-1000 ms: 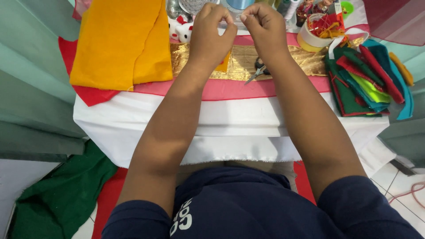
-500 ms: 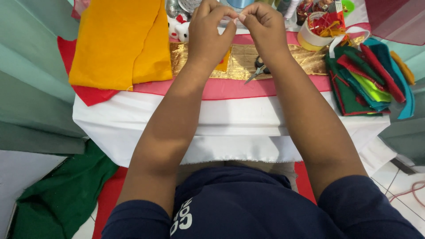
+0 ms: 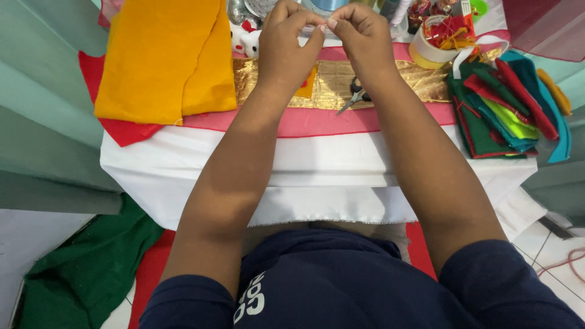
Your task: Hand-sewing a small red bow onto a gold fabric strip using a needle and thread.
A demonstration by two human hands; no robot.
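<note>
Scissors (image 3: 355, 96) lie on the gold fabric strip (image 3: 390, 82) beneath both pinched-together hands: left hand (image 3: 291, 42) and right hand (image 3: 361, 38) fingertips meet, whatever they grip too small to make out.

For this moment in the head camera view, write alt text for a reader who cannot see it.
A person's left hand and right hand meet fingertip to fingertip above a table draped in white cloth. Under them lie a gold fabric strip and small scissors, with folded orange fabric left and mixed felt scraps right.
</note>
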